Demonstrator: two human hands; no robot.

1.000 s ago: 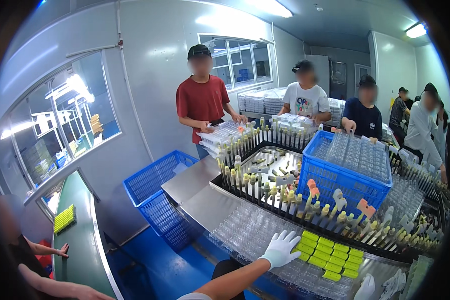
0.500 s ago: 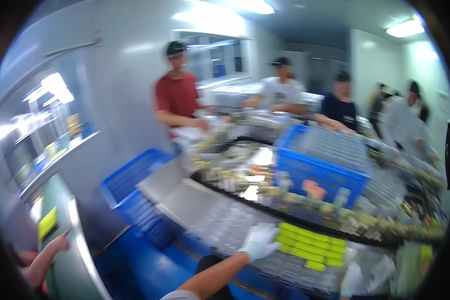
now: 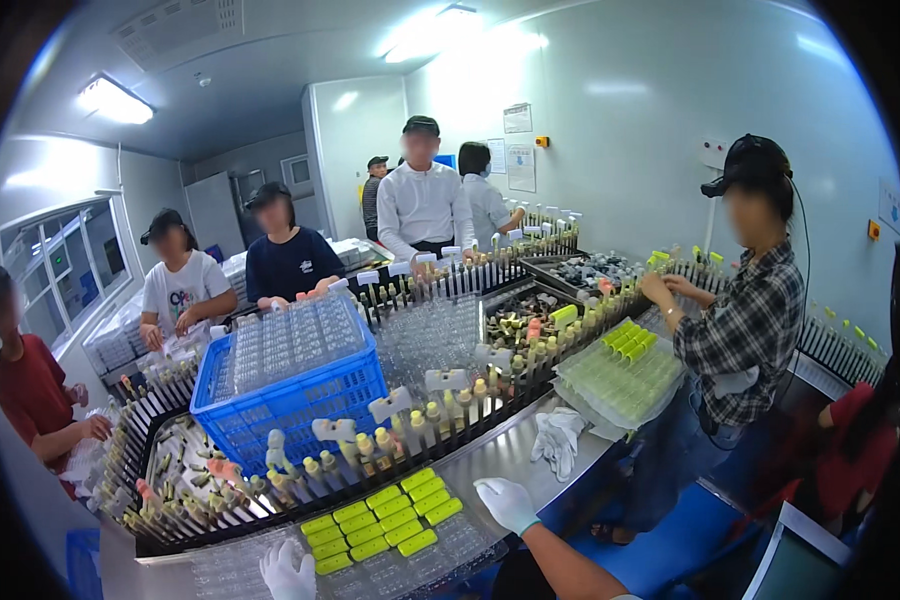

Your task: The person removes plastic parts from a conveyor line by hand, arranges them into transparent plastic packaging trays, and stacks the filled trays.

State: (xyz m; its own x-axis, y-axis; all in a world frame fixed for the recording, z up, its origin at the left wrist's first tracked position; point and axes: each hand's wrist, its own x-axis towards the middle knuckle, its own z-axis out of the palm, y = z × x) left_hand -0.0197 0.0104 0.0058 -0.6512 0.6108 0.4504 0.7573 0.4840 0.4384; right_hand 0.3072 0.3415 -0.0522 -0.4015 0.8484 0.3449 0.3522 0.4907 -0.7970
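Bright yellow-green rectangular blocks point(image 3: 395, 520) lie in rows on clear moulded plastic trays point(image 3: 220, 570) at the table's near side. My left hand point(image 3: 288, 574), white-gloved, is at the near left corner of these rows, over the clear tray. Its fingers are apart, and nothing shows in them. My right hand point(image 3: 508, 504), also gloved, hovers right of the rows above the metal table. Its fingers are extended and loosely bent, with no object visible in them. Past the blocks runs a black rack point(image 3: 300, 510) of upright sticks with pale yellow tips.
A blue crate point(image 3: 290, 385) stacked with clear trays stands beyond the rack. Crumpled white gloves point(image 3: 557, 440) lie on the metal table point(image 3: 500, 462). Further right, a person in a checked shirt point(image 3: 755, 320) stands by stacked trays point(image 3: 615, 385). Other people stand around the far side.
My view has swung to the right, bringing the checked-shirt person and stacked trays into sight. My left hand has gone from beside the blocks' far left corner to their near left corner.
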